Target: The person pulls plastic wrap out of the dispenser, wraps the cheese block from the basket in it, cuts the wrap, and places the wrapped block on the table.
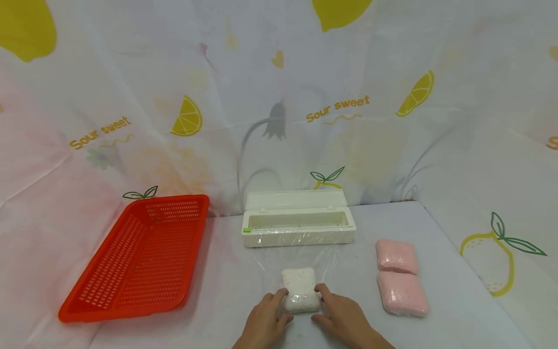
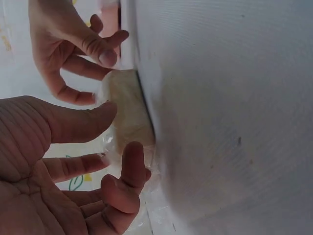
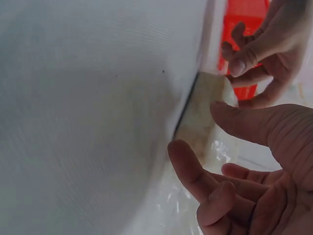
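Observation:
A white square block (image 1: 301,290) with small dark flecks lies on the white tabletop, under clear cling film (image 1: 320,259) that runs back to a white cling film dispenser (image 1: 299,237). At its left side my left hand (image 1: 264,320) has thumb and fingers spread, fingertips right at the edge. My right hand (image 1: 346,317) mirrors it on the right side, index fingertip beside the block and thumb near the front corner. In the left wrist view, the left thumb overlaps the block (image 2: 129,105), and film crinkles around it. Neither hand curls round the block.
A red plastic basket (image 1: 185,286) stands at the left. Two pink film-wrapped blocks (image 1: 396,256) lie at the right, one behind the other. The dispenser's lid (image 1: 296,198) is raised at the back, before a lemon-printed cloth (image 1: 279,165).

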`<move>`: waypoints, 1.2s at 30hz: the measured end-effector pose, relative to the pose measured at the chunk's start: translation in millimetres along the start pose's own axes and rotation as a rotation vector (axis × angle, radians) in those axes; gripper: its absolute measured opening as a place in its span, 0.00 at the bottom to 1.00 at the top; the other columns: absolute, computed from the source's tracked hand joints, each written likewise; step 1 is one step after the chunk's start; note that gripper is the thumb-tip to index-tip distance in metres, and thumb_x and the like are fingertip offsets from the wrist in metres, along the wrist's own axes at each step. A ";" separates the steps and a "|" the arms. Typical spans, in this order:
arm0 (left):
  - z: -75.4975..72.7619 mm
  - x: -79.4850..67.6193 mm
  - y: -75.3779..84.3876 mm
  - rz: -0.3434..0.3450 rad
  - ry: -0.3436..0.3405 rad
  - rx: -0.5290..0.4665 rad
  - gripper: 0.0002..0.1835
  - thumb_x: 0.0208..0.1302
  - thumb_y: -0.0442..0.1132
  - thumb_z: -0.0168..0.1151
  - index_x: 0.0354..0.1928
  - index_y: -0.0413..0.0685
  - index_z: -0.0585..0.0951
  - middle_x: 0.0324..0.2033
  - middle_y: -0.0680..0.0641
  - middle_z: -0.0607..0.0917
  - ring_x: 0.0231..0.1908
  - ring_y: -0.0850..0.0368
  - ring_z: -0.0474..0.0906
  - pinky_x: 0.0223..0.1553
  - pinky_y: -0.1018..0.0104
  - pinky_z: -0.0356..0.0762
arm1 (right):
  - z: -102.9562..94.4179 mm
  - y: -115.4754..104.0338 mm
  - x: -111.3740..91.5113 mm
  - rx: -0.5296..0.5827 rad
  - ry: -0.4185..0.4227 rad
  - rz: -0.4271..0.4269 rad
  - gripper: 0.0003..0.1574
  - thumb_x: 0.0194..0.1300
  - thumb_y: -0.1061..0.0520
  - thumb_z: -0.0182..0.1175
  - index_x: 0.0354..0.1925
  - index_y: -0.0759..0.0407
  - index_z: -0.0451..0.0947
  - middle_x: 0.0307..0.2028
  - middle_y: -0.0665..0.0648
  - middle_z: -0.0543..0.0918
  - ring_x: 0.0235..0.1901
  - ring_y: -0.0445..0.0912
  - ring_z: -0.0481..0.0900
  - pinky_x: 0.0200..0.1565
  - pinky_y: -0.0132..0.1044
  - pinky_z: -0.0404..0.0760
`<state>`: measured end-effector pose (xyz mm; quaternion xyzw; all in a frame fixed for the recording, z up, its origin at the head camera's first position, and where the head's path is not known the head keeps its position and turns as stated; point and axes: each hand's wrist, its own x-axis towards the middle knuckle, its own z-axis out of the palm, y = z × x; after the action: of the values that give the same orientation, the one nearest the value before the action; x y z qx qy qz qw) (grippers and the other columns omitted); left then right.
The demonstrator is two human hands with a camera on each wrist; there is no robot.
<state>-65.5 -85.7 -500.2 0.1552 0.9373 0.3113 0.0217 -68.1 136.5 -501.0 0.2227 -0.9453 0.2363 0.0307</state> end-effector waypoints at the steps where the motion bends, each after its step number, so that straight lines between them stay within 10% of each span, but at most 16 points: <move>1: 1.8 1.3 -0.1 -0.007 -0.001 0.001 0.28 0.54 0.40 0.74 0.57 0.45 0.75 0.35 0.46 0.80 0.29 0.56 0.75 0.28 0.60 0.72 | 2.0 0.3 1.2 0.012 -0.003 -0.003 0.35 0.52 0.49 0.75 0.52 0.55 0.68 0.21 0.42 0.75 0.19 0.35 0.70 0.21 0.34 0.69; 9: 12.7 11.7 -0.6 -0.010 0.029 0.015 0.24 0.55 0.34 0.71 0.53 0.45 0.72 0.31 0.49 0.79 0.28 0.57 0.74 0.27 0.59 0.71 | 10.8 6.9 10.9 0.088 0.067 -0.023 0.29 0.53 0.58 0.73 0.49 0.55 0.67 0.25 0.48 0.82 0.19 0.32 0.68 0.22 0.31 0.69; 16: -6.5 22.5 -2.9 0.022 0.077 -0.091 0.22 0.59 0.36 0.69 0.53 0.43 0.73 0.31 0.49 0.83 0.23 0.65 0.72 0.24 0.67 0.69 | 1.2 8.9 24.4 0.228 0.128 -0.002 0.23 0.61 0.52 0.69 0.47 0.54 0.68 0.29 0.48 0.86 0.19 0.30 0.71 0.21 0.30 0.71; 36: -32.2 112.6 -0.9 -0.068 0.294 -0.207 0.12 0.64 0.39 0.65 0.42 0.40 0.74 0.20 0.49 0.83 0.18 0.62 0.74 0.17 0.66 0.69 | -23.0 25.6 117.8 0.523 0.238 0.312 0.17 0.62 0.51 0.69 0.35 0.58 0.71 0.18 0.53 0.82 0.14 0.44 0.75 0.17 0.36 0.71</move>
<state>-177.2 -70.7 -468.5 0.0734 0.8980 0.4245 -0.0892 -186.2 119.4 -472.5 0.0462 -0.8651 0.4973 0.0463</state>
